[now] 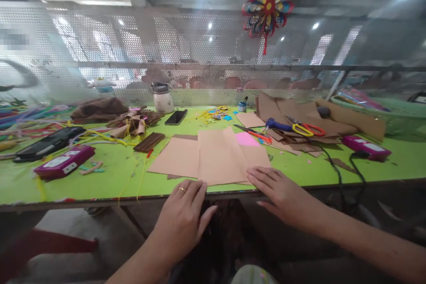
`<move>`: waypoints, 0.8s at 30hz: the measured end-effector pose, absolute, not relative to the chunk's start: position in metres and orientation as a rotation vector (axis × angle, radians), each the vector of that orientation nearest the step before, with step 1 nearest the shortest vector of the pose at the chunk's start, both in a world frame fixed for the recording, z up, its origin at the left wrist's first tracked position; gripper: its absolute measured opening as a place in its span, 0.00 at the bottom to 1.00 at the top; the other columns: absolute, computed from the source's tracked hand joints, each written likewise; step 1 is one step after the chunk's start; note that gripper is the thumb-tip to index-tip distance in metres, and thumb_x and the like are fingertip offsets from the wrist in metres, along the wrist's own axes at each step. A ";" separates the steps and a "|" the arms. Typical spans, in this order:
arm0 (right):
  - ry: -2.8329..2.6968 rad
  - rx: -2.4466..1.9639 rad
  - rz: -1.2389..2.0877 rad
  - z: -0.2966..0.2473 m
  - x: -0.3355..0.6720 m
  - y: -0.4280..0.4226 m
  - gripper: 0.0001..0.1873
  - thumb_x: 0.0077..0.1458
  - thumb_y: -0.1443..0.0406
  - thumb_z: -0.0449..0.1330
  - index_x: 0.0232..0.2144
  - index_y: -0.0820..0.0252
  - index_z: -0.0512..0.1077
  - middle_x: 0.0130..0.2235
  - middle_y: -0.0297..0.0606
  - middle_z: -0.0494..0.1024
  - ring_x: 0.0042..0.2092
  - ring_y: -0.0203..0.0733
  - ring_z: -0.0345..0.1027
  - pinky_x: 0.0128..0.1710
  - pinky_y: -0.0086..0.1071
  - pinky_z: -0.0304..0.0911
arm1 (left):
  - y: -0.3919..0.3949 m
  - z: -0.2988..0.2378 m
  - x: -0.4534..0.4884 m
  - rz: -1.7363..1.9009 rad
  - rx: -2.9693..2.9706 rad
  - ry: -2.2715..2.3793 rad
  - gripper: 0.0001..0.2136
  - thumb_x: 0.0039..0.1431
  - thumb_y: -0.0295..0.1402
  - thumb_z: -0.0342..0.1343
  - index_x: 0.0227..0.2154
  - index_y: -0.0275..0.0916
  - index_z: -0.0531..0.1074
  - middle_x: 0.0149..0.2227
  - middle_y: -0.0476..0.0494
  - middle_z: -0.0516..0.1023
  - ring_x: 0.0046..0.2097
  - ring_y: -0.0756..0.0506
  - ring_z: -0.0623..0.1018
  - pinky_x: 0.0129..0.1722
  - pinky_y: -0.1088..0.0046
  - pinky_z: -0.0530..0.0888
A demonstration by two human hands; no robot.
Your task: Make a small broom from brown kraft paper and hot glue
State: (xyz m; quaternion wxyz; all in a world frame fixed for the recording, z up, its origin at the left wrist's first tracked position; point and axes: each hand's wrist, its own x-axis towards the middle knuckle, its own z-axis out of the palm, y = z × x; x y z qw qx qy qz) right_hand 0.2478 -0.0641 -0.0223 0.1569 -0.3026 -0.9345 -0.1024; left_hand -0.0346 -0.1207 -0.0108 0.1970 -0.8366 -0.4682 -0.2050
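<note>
In the head view, a top sheet [218, 157] of light brown paper lies at the front edge of the green table [109, 186], between the person's two hands. Its right side slants, and more brown sheets [179, 156] show beneath it on both sides. The left hand [186, 213] rests its fingertips at the near left corner of the top sheet, a ring [182, 189] on one finger, thumb spread away below the table edge; it is unclenched and grasps nothing. The right hand [282, 193] lays its fingers over the near right corner, flat and loose, with its thumb apart below, likewise gripping nothing.

A pink sheet [248, 139] peeks out behind the paper, to the right. Near it lie scissors [304, 129] with yellow and orange handles, beside a heap of darker brown sheets [282, 111]. A purple power strip [366, 147] sits farther right, near a green basket [406, 115].

To the left are a bundle of brown strips [149, 142], a phone [176, 117], a second purple power strip [65, 162] and a black case [49, 143]. A pale jug [162, 99] stands at the back, before a mesh screen [196, 44], and a paper flower [269, 5] hangs above, to the right
</note>
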 end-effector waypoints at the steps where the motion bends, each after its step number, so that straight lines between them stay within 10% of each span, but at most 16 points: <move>1: -2.683 -0.866 -0.290 -0.020 0.248 -0.063 0.30 0.54 0.71 0.58 0.59 0.67 0.60 0.59 0.51 0.66 0.60 0.53 0.56 0.55 0.52 0.60 | -0.118 -0.003 -0.035 -0.545 -2.379 -1.336 0.13 0.61 0.37 0.51 0.43 0.34 0.72 0.41 0.36 0.75 0.44 0.38 0.71 0.45 0.56 0.71; 7: -2.696 -0.883 -0.140 -0.006 0.245 -0.063 0.29 0.54 0.65 0.60 0.58 0.63 0.62 0.57 0.49 0.67 0.58 0.52 0.58 0.54 0.51 0.60 | -0.081 0.040 -0.027 -0.263 -2.664 -1.323 0.18 0.64 0.40 0.46 0.23 0.36 0.73 0.28 0.40 0.72 0.38 0.42 0.71 0.39 0.65 0.70; 20: -2.427 -1.381 -0.080 0.023 0.267 0.045 0.16 0.60 0.58 0.52 0.42 0.61 0.75 0.46 0.43 0.77 0.49 0.44 0.68 0.49 0.34 0.61 | -0.003 0.025 0.003 -0.364 -2.807 -1.488 0.14 0.57 0.39 0.52 0.43 0.40 0.73 0.31 0.44 0.78 0.31 0.44 0.75 0.28 0.72 0.66; 24: -2.407 -1.589 -0.148 0.024 0.264 0.107 0.17 0.59 0.60 0.51 0.34 0.62 0.77 0.38 0.44 0.80 0.40 0.45 0.71 0.38 0.32 0.61 | 0.015 0.020 0.014 -0.249 -2.662 -1.528 0.16 0.57 0.45 0.51 0.34 0.37 0.75 0.29 0.39 0.78 0.32 0.39 0.76 0.29 0.67 0.67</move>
